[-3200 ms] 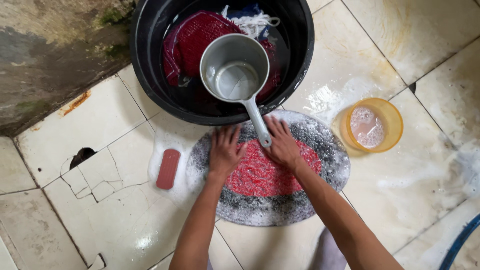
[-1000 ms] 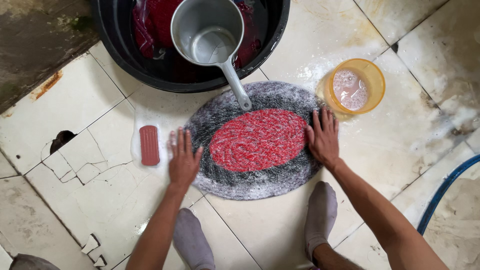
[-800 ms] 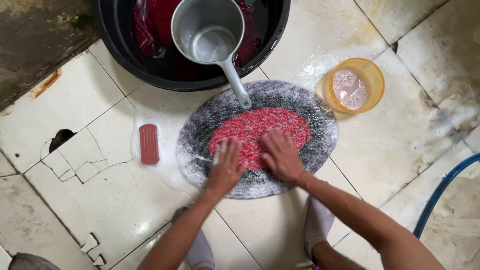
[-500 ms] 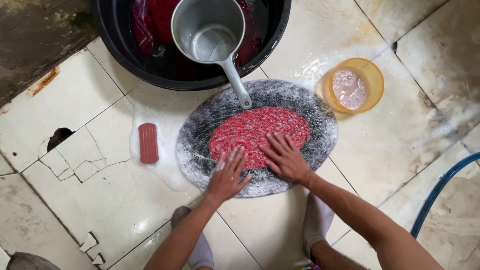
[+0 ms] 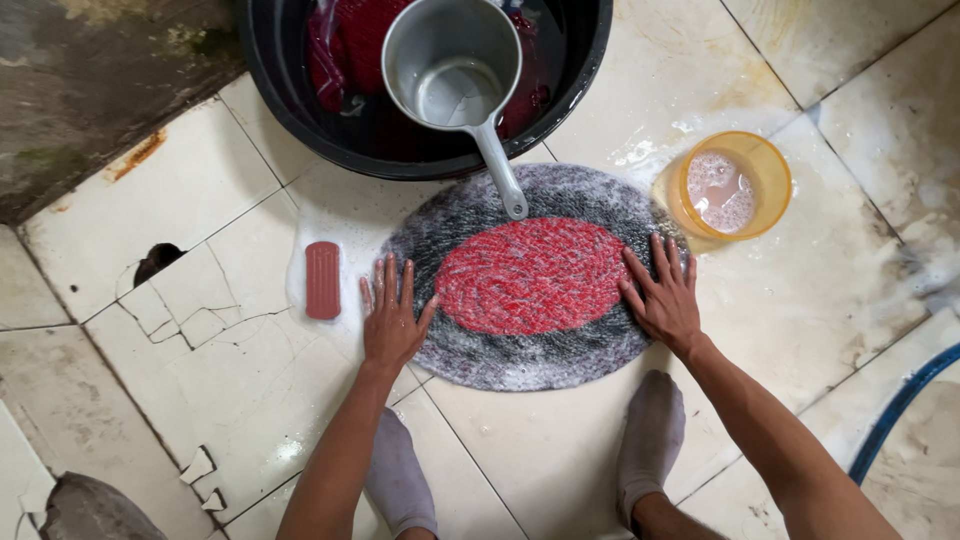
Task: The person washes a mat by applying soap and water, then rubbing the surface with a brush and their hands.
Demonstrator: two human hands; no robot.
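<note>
Soapy grey pile is under both palms: I see my left hand [image 5: 392, 318] spread flat on the left edge of the one oval mat [image 5: 530, 275], fingers splayed and gripping nothing, and my right hand [image 5: 662, 292] likewise flat and open on its right edge. Between the two hands lies the mat's red centre. Just left of the left hand sits one red scrub brush [image 5: 322, 280] in foam on the tiled floor [image 5: 200, 250]. Beyond the right hand's fingertips stands one orange cup [image 5: 735, 185] of sudsy water. Ahead of both hands is one black basin [image 5: 420, 90] holding red cloth and one grey dipper [image 5: 455, 65], whose handle reaches over the mat's far edge. Two socked feet [image 5: 650, 435] stand behind the mat. Half a second ago both hands were together near the mat's near middle; now they have slid apart to its two ends.
</note>
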